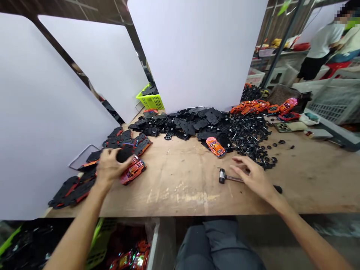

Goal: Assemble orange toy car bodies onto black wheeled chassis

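My left hand (110,168) is shut on a round black object (124,154), perhaps a wheel or rubber head, and it is next to a red-orange toy car (132,171). My right hand (253,177) lies with its fingers apart over the handle of a small steel-headed hammer (225,176), whose black grip end shows past the palm. An orange toy car (215,147) rests on the wooden workbench (180,195) beyond my right fingers. Black car chassis pieces (73,191) with orange parts lie stacked to the left of my left hand.
A heap of black plastic car bases (185,123) and a pile of loose small wheels (247,137) cover the bench's back. Orange toy cars (250,107) line up behind them. A lime basket (150,99) stands at the back. A person (320,45) works at upper right. Below the bench, a bin (129,258) holds cars.
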A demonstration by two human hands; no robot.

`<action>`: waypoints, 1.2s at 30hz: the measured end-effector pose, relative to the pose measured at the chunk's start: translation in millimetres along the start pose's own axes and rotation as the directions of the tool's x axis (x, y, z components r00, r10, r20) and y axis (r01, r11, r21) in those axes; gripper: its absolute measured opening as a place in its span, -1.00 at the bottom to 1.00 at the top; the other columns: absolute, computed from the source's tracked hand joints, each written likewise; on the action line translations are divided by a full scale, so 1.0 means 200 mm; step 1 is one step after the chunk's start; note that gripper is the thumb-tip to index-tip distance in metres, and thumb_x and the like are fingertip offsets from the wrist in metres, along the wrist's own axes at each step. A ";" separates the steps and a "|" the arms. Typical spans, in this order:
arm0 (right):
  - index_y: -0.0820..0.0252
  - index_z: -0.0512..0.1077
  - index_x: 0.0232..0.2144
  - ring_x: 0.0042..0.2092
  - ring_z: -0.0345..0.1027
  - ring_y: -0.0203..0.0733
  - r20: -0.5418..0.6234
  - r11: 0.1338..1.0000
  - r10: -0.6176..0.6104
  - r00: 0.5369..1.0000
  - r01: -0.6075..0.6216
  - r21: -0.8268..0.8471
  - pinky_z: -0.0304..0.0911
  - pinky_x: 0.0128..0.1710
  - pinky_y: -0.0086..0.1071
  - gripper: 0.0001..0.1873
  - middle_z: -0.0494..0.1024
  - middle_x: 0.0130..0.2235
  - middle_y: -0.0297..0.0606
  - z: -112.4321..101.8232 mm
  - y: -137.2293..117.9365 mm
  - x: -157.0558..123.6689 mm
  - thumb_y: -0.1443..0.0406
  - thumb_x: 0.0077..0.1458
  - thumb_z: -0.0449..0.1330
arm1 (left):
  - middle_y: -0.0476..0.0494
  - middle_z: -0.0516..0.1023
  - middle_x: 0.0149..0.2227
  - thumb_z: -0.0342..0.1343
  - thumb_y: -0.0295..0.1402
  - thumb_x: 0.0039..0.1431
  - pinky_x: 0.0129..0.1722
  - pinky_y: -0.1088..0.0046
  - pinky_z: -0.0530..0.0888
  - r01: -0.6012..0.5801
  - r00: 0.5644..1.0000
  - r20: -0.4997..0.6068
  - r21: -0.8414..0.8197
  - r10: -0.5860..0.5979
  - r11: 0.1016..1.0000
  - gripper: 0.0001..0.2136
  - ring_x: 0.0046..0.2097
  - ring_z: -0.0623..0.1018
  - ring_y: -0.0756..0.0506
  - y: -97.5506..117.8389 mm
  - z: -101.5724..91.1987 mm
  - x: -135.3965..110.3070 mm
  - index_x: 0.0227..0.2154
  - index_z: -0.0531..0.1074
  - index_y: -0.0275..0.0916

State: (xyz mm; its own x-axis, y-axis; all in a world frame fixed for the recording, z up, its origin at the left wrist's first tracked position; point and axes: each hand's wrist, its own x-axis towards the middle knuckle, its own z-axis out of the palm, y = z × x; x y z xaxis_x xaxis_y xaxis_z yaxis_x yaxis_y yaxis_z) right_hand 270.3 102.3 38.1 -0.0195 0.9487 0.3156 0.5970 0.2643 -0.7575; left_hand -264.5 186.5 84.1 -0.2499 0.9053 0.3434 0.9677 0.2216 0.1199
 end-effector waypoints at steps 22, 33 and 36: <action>0.07 0.53 0.08 0.15 0.40 0.10 0.025 0.940 -0.168 0.985 0.168 -0.297 0.37 0.12 -0.02 -0.60 0.51 0.11 -0.06 0.18 0.12 0.31 0.07 0.26 0.27 | -0.32 0.46 0.27 0.24 -0.39 0.18 0.25 0.16 0.34 -0.453 0.796 0.015 -0.649 0.605 0.611 -0.52 0.28 0.41 -0.28 1.41 0.49 0.04 0.18 0.45 -0.18; 0.19 0.60 -0.16 -0.09 0.47 0.11 -0.318 0.948 0.011 0.948 -0.110 -0.297 0.37 0.02 0.00 -0.56 0.59 -0.15 -0.02 -0.21 0.39 0.35 -0.05 0.22 0.24 | -0.26 0.65 -0.20 0.13 -0.42 0.16 -0.04 0.18 0.54 -0.117 0.877 0.167 -0.836 0.451 0.536 -0.83 -0.09 0.65 -0.25 1.50 0.38 0.26 -0.17 0.44 -0.24; 0.21 0.61 -0.22 -0.16 0.48 0.08 -0.270 0.959 0.091 0.959 -0.157 -0.237 0.37 -0.01 -0.01 -0.55 0.60 -0.22 -0.04 -0.18 0.43 0.34 -0.05 0.19 0.25 | -0.25 0.67 -0.11 0.08 -0.39 0.18 -0.22 0.28 0.63 0.064 0.892 0.241 -0.904 0.382 0.422 -0.69 -0.19 0.68 -0.16 1.38 0.30 0.05 0.00 0.35 -0.24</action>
State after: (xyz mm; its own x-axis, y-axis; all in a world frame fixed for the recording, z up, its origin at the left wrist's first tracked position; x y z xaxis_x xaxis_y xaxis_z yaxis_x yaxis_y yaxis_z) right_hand 350.3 184.2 14.9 0.2517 0.8866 0.3880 0.7657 0.0628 -0.6401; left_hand 2.7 278.3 63.8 0.1546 0.9797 0.1277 0.3630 -0.1765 0.9149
